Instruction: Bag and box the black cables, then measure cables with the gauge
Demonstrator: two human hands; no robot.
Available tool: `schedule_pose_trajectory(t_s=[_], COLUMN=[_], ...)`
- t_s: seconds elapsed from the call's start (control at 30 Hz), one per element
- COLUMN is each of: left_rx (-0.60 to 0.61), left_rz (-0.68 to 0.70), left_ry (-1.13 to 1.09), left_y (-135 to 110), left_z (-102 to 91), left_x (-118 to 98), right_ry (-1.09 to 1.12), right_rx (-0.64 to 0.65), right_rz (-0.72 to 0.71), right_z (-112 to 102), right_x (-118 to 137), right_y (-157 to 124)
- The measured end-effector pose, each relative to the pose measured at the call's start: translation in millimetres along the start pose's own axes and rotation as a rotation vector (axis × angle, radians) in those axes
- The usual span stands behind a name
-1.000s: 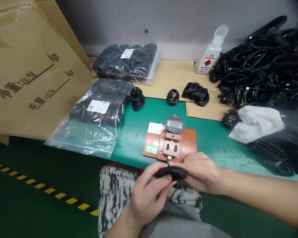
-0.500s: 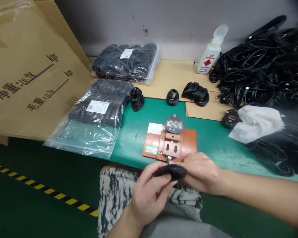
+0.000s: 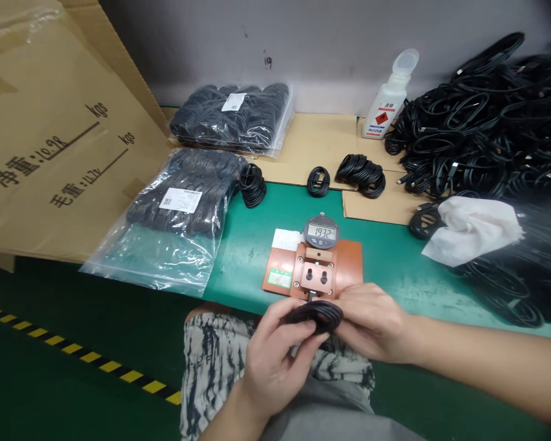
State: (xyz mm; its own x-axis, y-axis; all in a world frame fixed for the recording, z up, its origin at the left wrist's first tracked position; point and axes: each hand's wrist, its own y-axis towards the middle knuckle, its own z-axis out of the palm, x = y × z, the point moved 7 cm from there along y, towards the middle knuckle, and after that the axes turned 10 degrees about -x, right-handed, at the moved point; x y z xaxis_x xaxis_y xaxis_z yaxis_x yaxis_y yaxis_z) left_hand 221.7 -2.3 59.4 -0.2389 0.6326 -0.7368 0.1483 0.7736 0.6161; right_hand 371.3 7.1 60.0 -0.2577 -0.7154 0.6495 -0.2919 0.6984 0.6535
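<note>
A coiled black cable [image 3: 319, 313] is gripped between both hands at the front edge of the bench. My left hand [image 3: 278, 349] pinches the coil from the left, thumb and fingers closed on it. On the other side my right hand [image 3: 371, 318] is closed on the coil near its plug end; its fingertips are partly hidden. The plug [image 3: 311, 296] points into the near side of a copper-coloured test fixture [image 3: 318, 277]. At the fixture's far end sits a round digital gauge [image 3: 322, 231], whose display seems to read 1932, its decimal point unclear.
Bagged cable coils [image 3: 179, 196] lie left, near a large cardboard box [image 3: 64, 135]. Behind the gauge are loose coils [image 3: 318, 182] and a row of coils [image 3: 360, 176]. A white bottle [image 3: 386, 107], a cable heap [image 3: 487, 122] and a white cloth [image 3: 475, 229] occupy the right.
The gauge display has gone from 0.000 to about 1932. The plug has moved slightly further into the fixture, with both hands keeping their hold on the coil.
</note>
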Motion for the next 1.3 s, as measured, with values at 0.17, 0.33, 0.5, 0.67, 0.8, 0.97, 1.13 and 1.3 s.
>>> schedule_pose_trajectory(t_s=[0.17,0.33,0.5,0.67,0.8,0.97,1.13,1.3], left_rx=[-0.015,-0.014,-0.018,-0.021,-0.022,-0.025,-0.018,-0.023], left_rz=[0.005,-0.021,-0.03,-0.029,-0.026,-0.03,-0.038,-0.035], left_ry=[-0.017,-0.03,-0.03,-0.025,-0.027,-0.035,-0.036,-0.036], left_y=[0.9,0.6,-2.2,-1.2,-0.1,-1.2,-0.9,0.3], left_z=[0.3,0.4,0.7,1.2,1.3,0.5,1.0,1.5], left_x=[1.2,4.7,6.5,4.8,4.0,4.8,6.0,4.6], right_ry=[0.011,0.014,0.016,0.015,0.011,0.01,0.001,0.008], right_rx=[-0.015,-0.009,-0.021,-0.021,-0.026,-0.028,-0.023,-0.032], right_rz=[0.023,0.035,0.034,0.043,0.036,0.042,0.045,0.041], right_z=[0.0,0.2,-0.9,-0.3,-0.7,-1.0,-0.4,-0.1], right_x=[-1.9,-2.0,-1.3,-2.8,-1.2,-1.1,-1.6,-1.2], right_y=[-3.3,-3.8,-2.8,-4.0,-2.9,-1.4,-0.7,-0.7])
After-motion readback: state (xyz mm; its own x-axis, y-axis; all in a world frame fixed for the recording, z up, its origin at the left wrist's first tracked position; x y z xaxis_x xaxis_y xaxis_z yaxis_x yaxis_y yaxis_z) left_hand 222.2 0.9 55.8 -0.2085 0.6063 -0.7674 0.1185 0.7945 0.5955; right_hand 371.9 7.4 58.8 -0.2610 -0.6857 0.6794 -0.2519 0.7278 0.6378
